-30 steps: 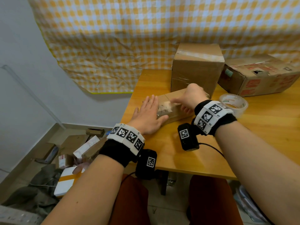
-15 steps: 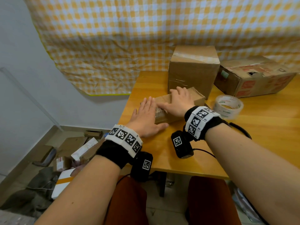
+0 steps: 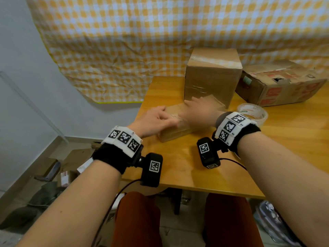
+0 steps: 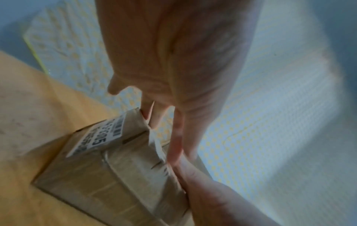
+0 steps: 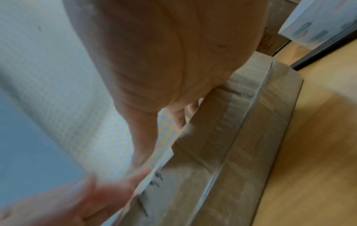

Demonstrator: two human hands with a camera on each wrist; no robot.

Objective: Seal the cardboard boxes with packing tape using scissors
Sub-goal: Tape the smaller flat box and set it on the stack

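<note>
My left hand (image 3: 156,120) lies on the near left end of the small box (image 3: 175,132), fingers curled and pinching at its top edge, where a white paper strip (image 4: 157,146) sticks up. My right hand (image 3: 197,111) lies flat on the box top, fingers stretched out and pressing down, gripping nothing. The box is low, oblong brown cardboard, its sides glossy under clear tape, with a white printed label (image 4: 96,137) on one end. It sits near the left front of the smooth yellow wooden table (image 3: 178,166). I count three cardboard boxes: this small one, a tall cube-like one (image 3: 212,75) just behind it with a tape strip across its top, and a wider, worn one with red print (image 3: 281,86) at the far right. One roll of clear tape (image 3: 252,113), round and hollow, lies just right of my right wrist. A creased yellow-and-white checked cloth (image 3: 142,41) hangs behind
</note>
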